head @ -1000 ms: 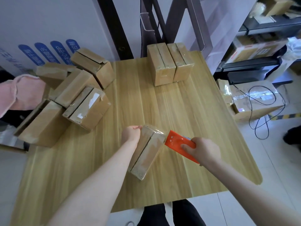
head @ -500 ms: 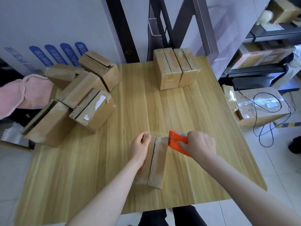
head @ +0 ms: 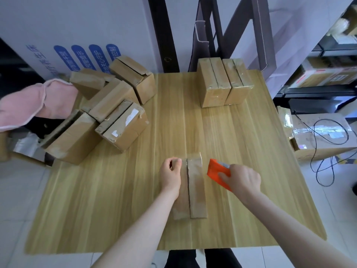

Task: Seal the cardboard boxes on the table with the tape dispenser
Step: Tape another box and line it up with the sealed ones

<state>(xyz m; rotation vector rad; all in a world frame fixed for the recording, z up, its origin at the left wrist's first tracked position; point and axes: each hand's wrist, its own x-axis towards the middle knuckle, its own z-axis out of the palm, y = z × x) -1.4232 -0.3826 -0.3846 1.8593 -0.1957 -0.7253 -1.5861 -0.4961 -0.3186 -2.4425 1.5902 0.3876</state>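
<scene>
Head view: you are working on the cardboard box lying lengthwise near the front of the wooden table, its centre seam running away from you. Your left hand is resting on the left flap, fingers curled at the far corner, holding the box down. Your right hand is gripping the orange tape dispenser, which is hovering just beside the box's right edge near its far end, apart from it. The seam is showing as a dark line; whether tape is covering it cannot be told. Judged step: lining the dispenser up with the seam. The next move is probably calling for setting the dispenser on the seam's far end and drawing it toward you while the left hand is pressing the flaps level. Two boxes are standing side by side at the far edge; a pile of boxes is crowding the left corner.
</scene>
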